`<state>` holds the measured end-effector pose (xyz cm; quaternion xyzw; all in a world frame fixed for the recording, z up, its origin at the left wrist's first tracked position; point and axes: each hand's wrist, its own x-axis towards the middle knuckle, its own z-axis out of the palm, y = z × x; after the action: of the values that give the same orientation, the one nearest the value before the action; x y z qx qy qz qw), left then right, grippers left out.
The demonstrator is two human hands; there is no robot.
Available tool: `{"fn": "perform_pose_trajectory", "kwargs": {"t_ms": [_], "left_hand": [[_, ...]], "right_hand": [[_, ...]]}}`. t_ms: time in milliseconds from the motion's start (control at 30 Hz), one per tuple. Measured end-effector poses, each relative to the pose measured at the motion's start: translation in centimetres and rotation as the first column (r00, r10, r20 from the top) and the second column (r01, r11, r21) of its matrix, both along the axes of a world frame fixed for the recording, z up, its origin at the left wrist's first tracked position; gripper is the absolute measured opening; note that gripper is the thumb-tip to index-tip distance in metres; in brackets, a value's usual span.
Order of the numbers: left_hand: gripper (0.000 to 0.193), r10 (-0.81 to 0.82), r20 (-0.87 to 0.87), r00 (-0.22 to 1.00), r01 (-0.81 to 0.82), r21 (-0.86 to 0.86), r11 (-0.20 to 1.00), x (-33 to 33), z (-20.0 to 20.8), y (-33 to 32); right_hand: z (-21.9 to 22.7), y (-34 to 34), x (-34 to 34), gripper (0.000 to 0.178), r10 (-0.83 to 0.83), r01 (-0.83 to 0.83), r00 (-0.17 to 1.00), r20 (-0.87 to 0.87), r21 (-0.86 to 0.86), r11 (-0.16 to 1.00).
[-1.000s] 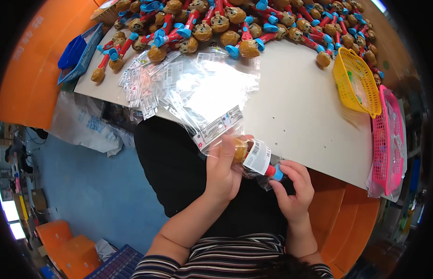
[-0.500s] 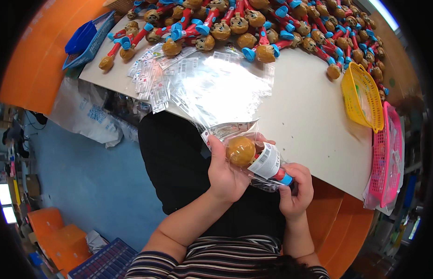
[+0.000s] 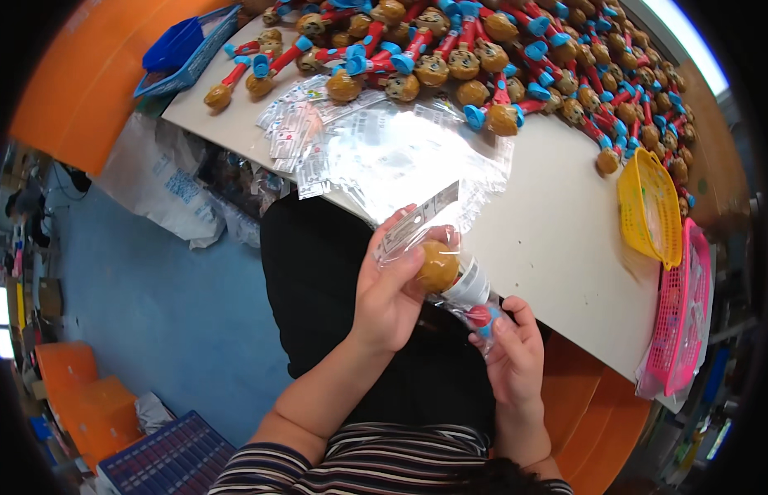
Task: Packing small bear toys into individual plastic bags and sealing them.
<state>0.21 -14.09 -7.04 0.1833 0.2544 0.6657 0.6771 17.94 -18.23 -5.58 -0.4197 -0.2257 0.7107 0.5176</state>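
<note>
Both hands hold a toy figure [image 3: 438,267] inside a clear plastic bag, over my lap at the table's front edge. The figure has a round golden-brown head, a white label [image 3: 470,285] wrapped round its body, and a red and blue lower end. My left hand [image 3: 389,285] grips the bag by the head, its thumb lying near the head. Above the head, the bag's printed end [image 3: 421,219] stands up by the left fingers. My right hand [image 3: 516,351] pinches the lower end near the blue part.
Shiny clear bags [image 3: 392,157] with printed ends lie spread on the pale table [image 3: 557,247]. Behind them is a big heap of similar figures [image 3: 462,62]. A blue basket [image 3: 190,76] stands far left; a yellow basket [image 3: 648,210] and a pink basket [image 3: 679,318] stand right.
The bagged figure has tilted so its lower end points more toward me, and the bag's printed end has risen. My left thumb has come over near the head. The whole view has shifted slightly.
</note>
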Motion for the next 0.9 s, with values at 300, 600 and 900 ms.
{"fn": "perform_pose_trajectory", "kwargs": {"t_ms": [300, 600, 900], "left_hand": [[0.063, -0.267, 0.591, 0.761, 0.161, 0.226, 0.961, -0.9, -1.3, 0.6], [0.057, 0.078, 0.01, 0.997, -0.079, 0.16, 0.984, -2.3, -0.4, -1.2], [0.038, 0.087, 0.157, 0.984, -0.088, -0.005, 0.996, -3.3, 0.0, -1.3]], "right_hand": [[-1.3, -0.8, -2.4, 0.03, 0.01, -0.018, 0.978, -0.209, -0.04, 0.999], [-1.6, -0.1, -3.2, 0.028, 0.073, -0.073, 0.996, 0.054, -0.011, 0.997], [-1.1, 0.5, -3.8, 0.038, 0.232, -0.231, 0.972, 0.031, -0.028, 0.973]]}}
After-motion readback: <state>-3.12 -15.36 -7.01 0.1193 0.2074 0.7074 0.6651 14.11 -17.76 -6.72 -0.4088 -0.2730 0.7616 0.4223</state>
